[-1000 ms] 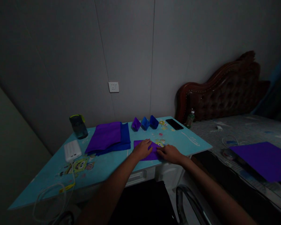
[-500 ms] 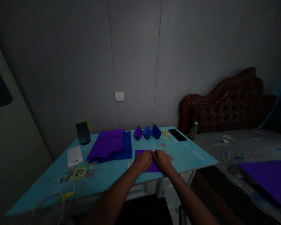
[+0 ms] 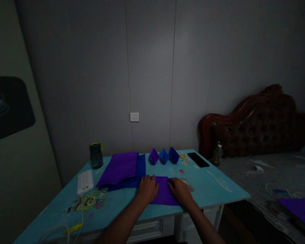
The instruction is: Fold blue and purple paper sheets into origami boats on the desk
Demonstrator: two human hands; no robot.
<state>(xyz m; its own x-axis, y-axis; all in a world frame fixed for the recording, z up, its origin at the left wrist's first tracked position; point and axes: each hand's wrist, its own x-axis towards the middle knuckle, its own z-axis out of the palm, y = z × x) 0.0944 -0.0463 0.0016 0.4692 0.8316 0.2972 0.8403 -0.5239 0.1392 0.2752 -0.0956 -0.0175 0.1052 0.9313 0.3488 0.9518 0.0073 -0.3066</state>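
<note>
A folded sheet of purple paper (image 3: 163,191) lies flat near the front edge of the light-blue table. On its left side rests my left hand (image 3: 147,188), fingers stretched forward and thumb apart. My right hand (image 3: 180,190) lies over the right side of the sheet, its fingers slightly bent with the tips at the paper; it appears to press rather than grip. Behind the hands stand three folded paper shapes: a purple one (image 3: 154,157), a blue one (image 3: 164,156) and a dark blue one (image 3: 173,155).
Larger purple sheets (image 3: 120,167) overlap blue sheets (image 3: 141,167) on the left. Farther left are a dark bottle (image 3: 96,156) and a white power bank (image 3: 85,183) with a cable. A black phone (image 3: 198,159) lies back right. Beside the table is a bed with a plastic bottle (image 3: 218,155).
My hands have moved apart from the middle of the purple paper toward its two sides, baring its centre. The camera view has tilted up and turned slightly left.
</note>
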